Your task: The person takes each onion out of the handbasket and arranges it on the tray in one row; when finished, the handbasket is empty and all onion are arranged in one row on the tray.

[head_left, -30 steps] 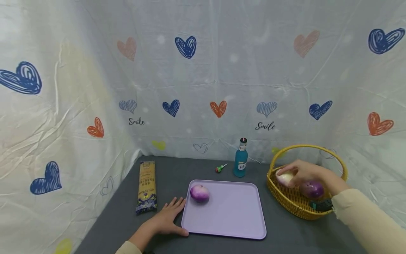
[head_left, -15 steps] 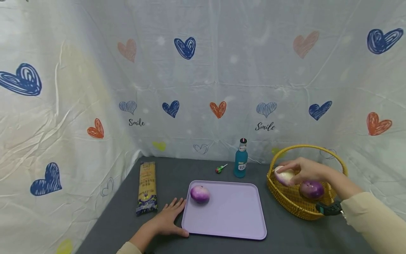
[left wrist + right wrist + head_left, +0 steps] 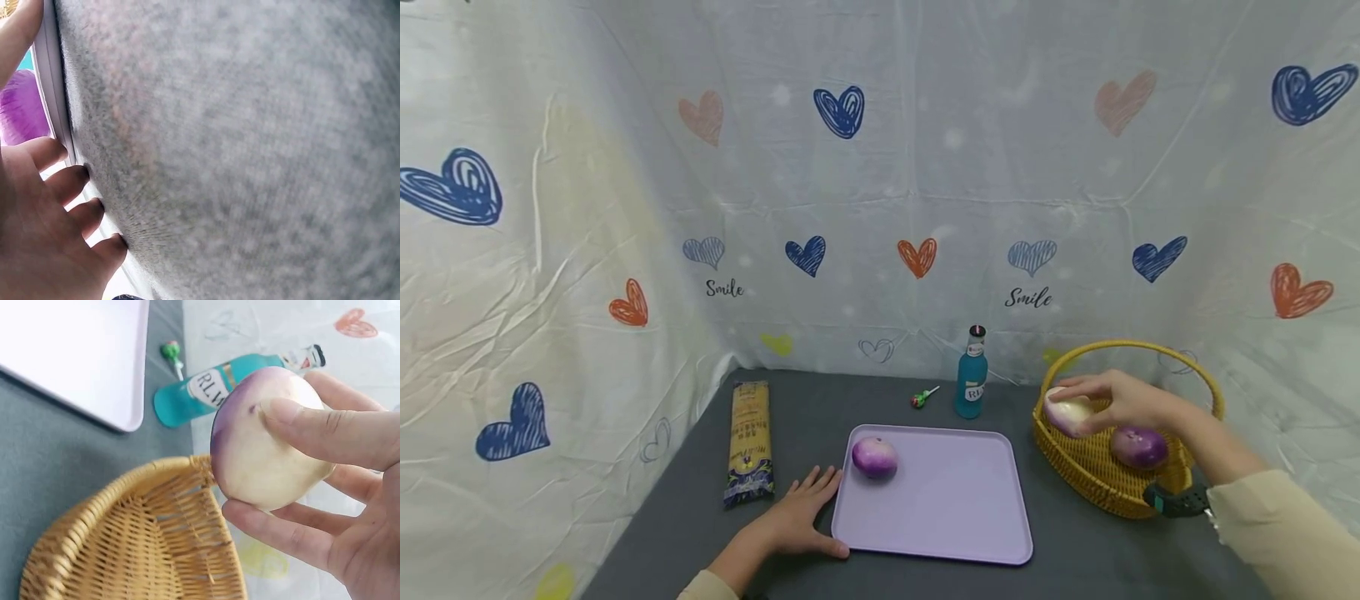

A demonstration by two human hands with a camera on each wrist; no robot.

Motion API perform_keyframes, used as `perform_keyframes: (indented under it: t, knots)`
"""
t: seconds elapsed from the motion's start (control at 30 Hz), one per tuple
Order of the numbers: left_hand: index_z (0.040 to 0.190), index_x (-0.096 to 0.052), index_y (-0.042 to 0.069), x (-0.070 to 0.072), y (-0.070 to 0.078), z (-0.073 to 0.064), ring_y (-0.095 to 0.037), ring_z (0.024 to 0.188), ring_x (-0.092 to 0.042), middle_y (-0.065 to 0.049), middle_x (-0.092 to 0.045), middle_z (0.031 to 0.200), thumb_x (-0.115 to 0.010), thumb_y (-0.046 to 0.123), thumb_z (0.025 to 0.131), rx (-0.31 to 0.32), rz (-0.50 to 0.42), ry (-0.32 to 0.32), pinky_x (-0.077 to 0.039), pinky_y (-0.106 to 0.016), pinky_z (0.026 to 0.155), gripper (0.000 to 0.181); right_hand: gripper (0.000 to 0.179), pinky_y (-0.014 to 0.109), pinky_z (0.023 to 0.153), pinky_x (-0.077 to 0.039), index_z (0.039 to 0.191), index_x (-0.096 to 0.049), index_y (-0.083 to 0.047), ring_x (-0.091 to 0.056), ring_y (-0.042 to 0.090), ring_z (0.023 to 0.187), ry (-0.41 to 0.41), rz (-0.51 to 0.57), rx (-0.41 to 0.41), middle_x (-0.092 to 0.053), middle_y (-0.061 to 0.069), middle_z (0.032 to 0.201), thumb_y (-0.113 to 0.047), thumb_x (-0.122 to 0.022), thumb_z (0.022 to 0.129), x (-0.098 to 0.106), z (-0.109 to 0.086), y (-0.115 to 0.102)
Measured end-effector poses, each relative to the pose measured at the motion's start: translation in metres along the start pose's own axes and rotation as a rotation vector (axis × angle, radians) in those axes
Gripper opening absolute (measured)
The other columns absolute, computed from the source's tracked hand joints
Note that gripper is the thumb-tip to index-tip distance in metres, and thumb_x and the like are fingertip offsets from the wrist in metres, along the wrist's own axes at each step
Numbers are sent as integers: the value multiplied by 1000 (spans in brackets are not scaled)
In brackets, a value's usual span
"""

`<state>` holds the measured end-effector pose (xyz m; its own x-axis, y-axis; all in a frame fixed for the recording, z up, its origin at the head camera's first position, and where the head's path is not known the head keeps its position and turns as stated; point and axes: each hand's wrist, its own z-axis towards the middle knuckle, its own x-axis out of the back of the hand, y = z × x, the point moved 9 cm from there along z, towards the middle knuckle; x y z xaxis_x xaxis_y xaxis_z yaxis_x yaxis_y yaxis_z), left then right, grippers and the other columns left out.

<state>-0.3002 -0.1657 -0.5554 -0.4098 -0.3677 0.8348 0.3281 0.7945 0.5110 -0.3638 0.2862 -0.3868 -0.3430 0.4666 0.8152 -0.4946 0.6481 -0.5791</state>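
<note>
My right hand (image 3: 1123,402) pinches a cream-and-purple onion (image 3: 1067,414) between thumb and fingers, above the left side of the yellow wicker basket (image 3: 1093,490). In the right wrist view this onion (image 3: 275,450) is held clear of the basket rim (image 3: 87,512). A darker purple onion (image 3: 1138,447) lies inside the basket. Flat on the table, my left hand (image 3: 795,518) has its fingers spread, with fingertips and thumb at the left edge of the lilac tray (image 3: 947,500). Another purple-and-white onion (image 3: 875,458) sits in the tray's upper left corner.
Behind the tray stands a blue bottle (image 3: 972,379), with a small lollipop (image 3: 922,397) lying to its left. A yellow packet (image 3: 749,442) lies on the grey table (image 3: 827,400) left of the tray. The basket handle (image 3: 1127,344) arches over its opening. A heart-print curtain hangs behind.
My right hand has lifted the cream-and-purple onion slightly up and to the left, out of the basket's inside. The left hand and tray have stayed in place.
</note>
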Motion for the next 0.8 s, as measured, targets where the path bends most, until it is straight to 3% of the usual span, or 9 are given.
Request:
perform_keyframes:
  t: [0.23,0.47,0.8]
  knots:
    - [161,-24,7,2,3,-3,-45,154,-10,-20,-23,166,-81,63,74,0,5,0,-10,-71,118,117,53,28,89,-54,136,-66,-22,-52,46,128,37,41,17,-57,19,144,-30,-81,86,-17,8,-6]
    - [160,-25,7,2,4,-5,-46,154,-11,-21,-23,166,-82,61,74,0,-3,1,-10,-71,118,117,54,41,88,-55,137,-65,-22,-54,43,125,34,73,24,-55,20,146,-29,-81,86,-30,21,-12]
    - [161,-24,9,3,3,-3,-44,154,-11,-18,-22,167,-81,64,73,7,5,-4,-11,-70,119,119,56,44,90,-56,138,-65,-22,-54,39,123,47,133,13,-54,19,147,-28,-82,85,-41,30,-19]
